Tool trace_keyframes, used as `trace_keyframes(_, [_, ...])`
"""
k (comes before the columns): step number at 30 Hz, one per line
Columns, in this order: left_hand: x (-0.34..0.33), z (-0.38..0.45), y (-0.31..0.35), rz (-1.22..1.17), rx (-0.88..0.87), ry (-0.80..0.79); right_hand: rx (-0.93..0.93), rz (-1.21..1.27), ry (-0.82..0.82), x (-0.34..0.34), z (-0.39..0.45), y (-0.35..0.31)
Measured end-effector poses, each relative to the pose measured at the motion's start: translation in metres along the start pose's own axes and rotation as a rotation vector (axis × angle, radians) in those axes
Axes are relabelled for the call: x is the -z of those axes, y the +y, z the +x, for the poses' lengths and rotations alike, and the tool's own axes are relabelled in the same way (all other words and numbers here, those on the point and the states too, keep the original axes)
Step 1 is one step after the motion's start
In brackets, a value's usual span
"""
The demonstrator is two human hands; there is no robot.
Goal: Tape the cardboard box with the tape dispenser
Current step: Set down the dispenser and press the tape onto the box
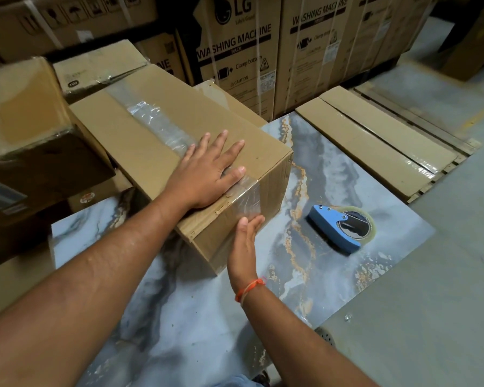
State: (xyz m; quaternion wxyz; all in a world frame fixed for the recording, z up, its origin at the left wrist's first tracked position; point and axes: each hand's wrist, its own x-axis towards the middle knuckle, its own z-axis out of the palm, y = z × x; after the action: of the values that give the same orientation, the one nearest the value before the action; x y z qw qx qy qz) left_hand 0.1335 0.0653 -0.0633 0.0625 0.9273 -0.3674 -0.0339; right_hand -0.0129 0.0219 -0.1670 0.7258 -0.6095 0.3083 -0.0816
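A brown cardboard box (151,146) lies on a marbled grey slab (319,275). A strip of clear tape (157,121) runs along the box's top seam and folds down over its near end. My left hand (207,174) lies flat on the top, fingers spread, over the tape near the edge. Against the taped near end face, my right hand (245,244) presses with straight fingers; an orange thread circles its wrist. The blue tape dispenser (341,227), with its roll, lies on the slab to the right of the box, touched by neither hand.
Large washing machine cartons (235,51) stand in a row behind. More cardboard boxes (20,121) crowd the left side, touching the taped box. Two flat long cartons (375,146) lie on a pallet at the right. Grey floor (444,275) stretches beyond the slab.
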Motion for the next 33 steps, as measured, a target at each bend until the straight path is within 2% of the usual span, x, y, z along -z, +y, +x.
trace_keyframes(8, [0.013, 0.005, -0.026, 0.028, 0.191, 0.007, 0.236, -0.188, -0.073, 0.017, -0.033, -0.031])
trace_keyframes(12, [0.015, 0.004, -0.029, 0.05, 0.292, -0.023, 0.241, -0.249, -0.085, 0.029, -0.037, -0.036])
trace_keyframes(16, [0.02, -0.006, 0.015, -0.014, 0.373, -0.156, 0.234, -0.301, -0.083, 0.051, -0.038, -0.038])
trace_keyframes(21, [0.018, -0.037, 0.078, -0.043, 0.253, -0.234, 0.259, -0.497, 0.026, 0.099, -0.024, -0.031])
trace_keyframes(25, [0.01, -0.059, 0.113, 0.006, 0.158, -0.191, 0.281, -0.7, 0.101, 0.149, -0.004, -0.033])
trace_keyframes(30, [0.003, -0.055, 0.139, 0.061, 0.161, -0.137, 0.29, -1.18, 0.036, 0.205, 0.041, -0.033])
trace_keyframes(33, [-0.004, -0.042, 0.147, -0.031, 0.094, -0.023, 0.261, -1.448, -0.039, 0.229, 0.066, -0.032])
